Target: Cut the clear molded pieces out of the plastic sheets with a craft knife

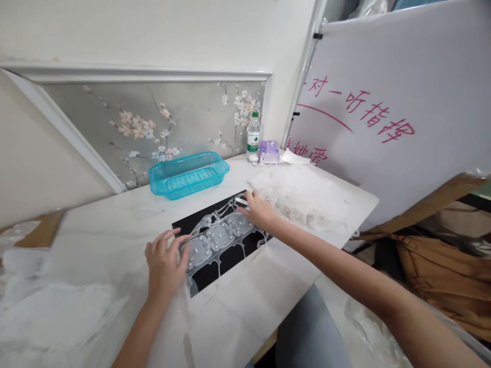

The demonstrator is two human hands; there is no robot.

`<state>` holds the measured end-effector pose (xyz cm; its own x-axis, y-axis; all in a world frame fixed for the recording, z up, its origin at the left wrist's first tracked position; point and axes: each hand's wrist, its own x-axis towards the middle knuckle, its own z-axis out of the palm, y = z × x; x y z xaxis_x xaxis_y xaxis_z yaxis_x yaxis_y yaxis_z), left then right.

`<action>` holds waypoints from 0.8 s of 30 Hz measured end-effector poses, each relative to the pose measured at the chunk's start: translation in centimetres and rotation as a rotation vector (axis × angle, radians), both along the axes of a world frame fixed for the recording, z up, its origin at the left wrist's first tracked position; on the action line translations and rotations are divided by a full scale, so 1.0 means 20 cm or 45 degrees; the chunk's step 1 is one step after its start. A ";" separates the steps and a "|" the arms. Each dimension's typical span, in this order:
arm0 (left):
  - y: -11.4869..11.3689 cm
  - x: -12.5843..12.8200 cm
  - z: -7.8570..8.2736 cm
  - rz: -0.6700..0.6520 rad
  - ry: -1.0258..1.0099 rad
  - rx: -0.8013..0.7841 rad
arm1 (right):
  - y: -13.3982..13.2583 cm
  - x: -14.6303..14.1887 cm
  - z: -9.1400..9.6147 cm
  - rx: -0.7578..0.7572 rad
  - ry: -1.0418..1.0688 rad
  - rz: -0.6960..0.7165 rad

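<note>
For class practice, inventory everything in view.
moulding: one, translucent, on mat
mat: one, black, on table
strip: one, white, at right hand
table: one, white, centre
basket: one, turquoise, table's back
water bottle: one, clear, near wall
tissue pack: one, purple, beside bottle
plastic heaps: two, whitish, left, right
whiteboard: one, white, right
floral panel: one, grey, wall
bag: one, brown, lower right
cardboard: one, brown, left
leg: one, grey-clad, bottom
left hand: one, bare, moulding's left
right hand: one, bare, moulding's right

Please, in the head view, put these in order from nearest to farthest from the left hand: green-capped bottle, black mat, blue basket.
1. Black mat: right at the left hand.
2. Blue basket: behind the mat.
3. Green-capped bottle: farther back, right of the basket.
</note>
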<state>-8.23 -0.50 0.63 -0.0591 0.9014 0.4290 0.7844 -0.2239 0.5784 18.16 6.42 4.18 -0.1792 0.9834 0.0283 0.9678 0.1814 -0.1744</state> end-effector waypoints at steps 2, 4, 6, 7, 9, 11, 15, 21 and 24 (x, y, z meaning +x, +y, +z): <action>-0.02 0.01 0.01 -0.207 0.259 -0.042 | -0.05 0.00 0.03 0.009 -0.028 -0.017; -0.02 0.01 0.00 -0.358 0.438 -0.199 | -0.10 0.03 0.05 -0.016 -0.061 0.091; -0.01 -0.01 -0.03 -0.438 0.489 -0.382 | -0.16 0.06 0.06 -0.050 -0.097 0.246; 0.01 -0.03 -0.05 -0.470 0.505 -0.440 | -0.19 0.07 0.07 -0.064 -0.114 0.321; 0.03 -0.05 -0.07 -0.538 0.525 -0.487 | -0.23 0.09 0.07 -0.086 -0.140 0.447; 0.04 -0.08 -0.07 -0.575 0.520 -0.487 | -0.25 0.08 0.07 -0.094 -0.159 0.534; 0.04 -0.13 -0.06 -0.588 0.513 -0.515 | -0.26 0.02 0.06 -0.090 -0.182 0.653; 0.02 -0.14 -0.05 -0.620 0.531 -0.600 | -0.27 -0.10 0.03 0.035 -0.295 0.869; 0.01 -0.14 -0.03 -0.648 0.446 -0.635 | -0.29 -0.16 0.01 0.035 -0.300 0.908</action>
<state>-11.05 -0.26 -0.05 0.4756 0.8721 -0.1154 0.8103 -0.3832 0.4433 14.88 0.67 4.37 -0.7772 0.6258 -0.0666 0.6248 0.7799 0.0368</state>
